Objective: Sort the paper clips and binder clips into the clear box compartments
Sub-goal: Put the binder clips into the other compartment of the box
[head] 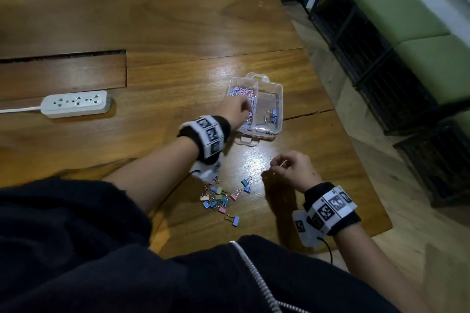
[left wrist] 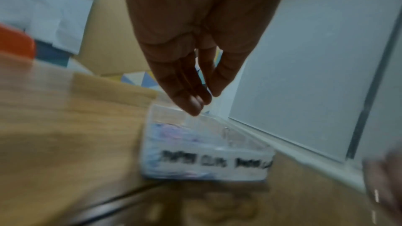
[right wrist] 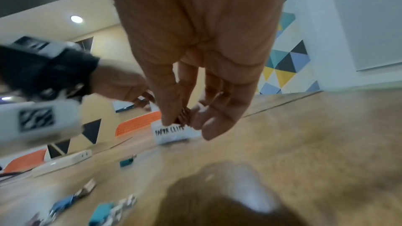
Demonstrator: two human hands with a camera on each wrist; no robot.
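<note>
The clear box (head: 276,89) stands mid-table, its front labelled for each compartment (left wrist: 206,162). Pink and blue paper clips (head: 240,93) fill its left compartment. A blue binder clip (head: 272,114) lies in the right one. My left hand (head: 248,107) hovers over the left compartment, fingers straight and together (left wrist: 191,104), holding nothing. Nearer me, my right hand (head: 276,165) hangs above the table and pinches a small bunch of thin paper clips (right wrist: 185,119) between thumb and fingers. Several pastel binder clips (head: 221,198) lie loose on the table by my left forearm.
A white power strip (head: 76,103) with its cord lies at the left of the wooden table (head: 178,33). The table's right edge (head: 356,150) runs close to the box, with floor and black crates under green cushions (head: 407,20) beyond.
</note>
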